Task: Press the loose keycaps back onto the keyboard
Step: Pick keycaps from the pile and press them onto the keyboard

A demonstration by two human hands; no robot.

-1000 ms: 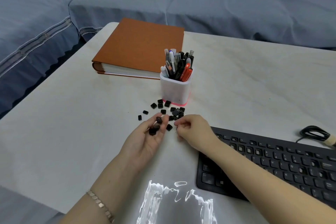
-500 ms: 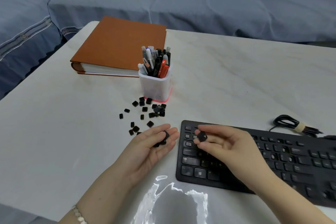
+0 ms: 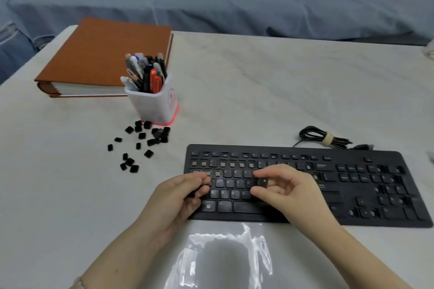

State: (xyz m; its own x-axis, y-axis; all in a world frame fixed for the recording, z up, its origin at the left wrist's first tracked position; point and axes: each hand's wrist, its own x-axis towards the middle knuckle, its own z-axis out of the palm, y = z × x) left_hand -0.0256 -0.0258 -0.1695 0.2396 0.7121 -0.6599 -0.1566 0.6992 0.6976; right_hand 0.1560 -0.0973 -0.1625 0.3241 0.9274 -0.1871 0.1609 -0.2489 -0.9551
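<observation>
We see the keyboard point(image 3: 352, 195) lying flat on the pale table point(image 3: 258, 89). Over its letter rows our right hand point(image 3: 291, 192) pinches a single black keycap point(image 3: 262, 182) between thumb and fingertips, low above the keys; we cannot tell whether it touches them. Our left hand point(image 3: 180, 197) sits at the keyboard's left end, fingers curled inward over the edge keys, and we cannot tell whether anything lies inside. In the keyboard's upper-left rows several pale bare sockets point(image 3: 232, 164) show. The loose keycaps point(image 3: 145, 141) lie scattered left of the keyboard, beyond its far-left corner, with a white pen holder point(image 3: 152, 103) just behind them and an orange binder point(image 3: 105, 54) farther off. A bundled black cable point(image 3: 321, 139) lies just beyond the keyboard's far edge.
</observation>
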